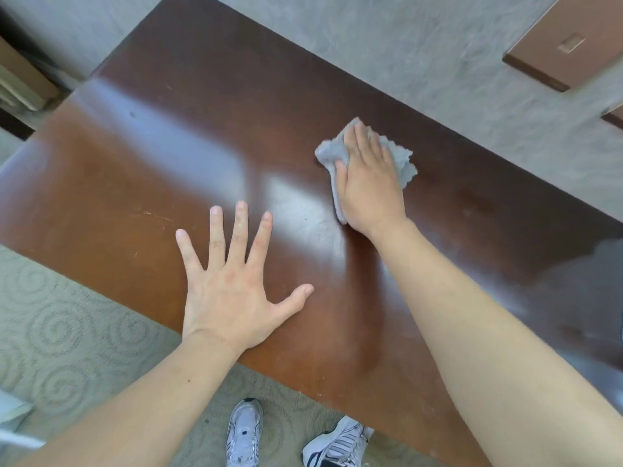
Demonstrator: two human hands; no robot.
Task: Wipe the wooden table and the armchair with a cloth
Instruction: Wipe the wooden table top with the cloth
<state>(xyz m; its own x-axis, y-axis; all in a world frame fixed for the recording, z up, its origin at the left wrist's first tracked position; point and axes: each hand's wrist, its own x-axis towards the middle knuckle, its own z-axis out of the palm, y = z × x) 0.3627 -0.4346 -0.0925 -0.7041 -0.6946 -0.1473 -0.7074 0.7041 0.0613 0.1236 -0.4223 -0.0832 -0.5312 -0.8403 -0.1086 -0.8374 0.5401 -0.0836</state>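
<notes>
A glossy dark brown wooden table [161,136] fills most of the view, with a bright sheen across its middle. My right hand [369,178] lies flat on a crumpled grey cloth [328,151], pressing it onto the tabletop right of centre. The cloth sticks out on both sides of the hand and beyond the fingertips. My left hand [232,281] rests palm down on the table near its front edge, fingers spread wide, holding nothing. No armchair can be made out in the view.
Patterned grey carpet [67,325] surrounds the table. My two white sneakers [244,433] stand at the front edge. A brown piece of furniture [569,38] sits at the top right, and more furniture [20,79] at the far left.
</notes>
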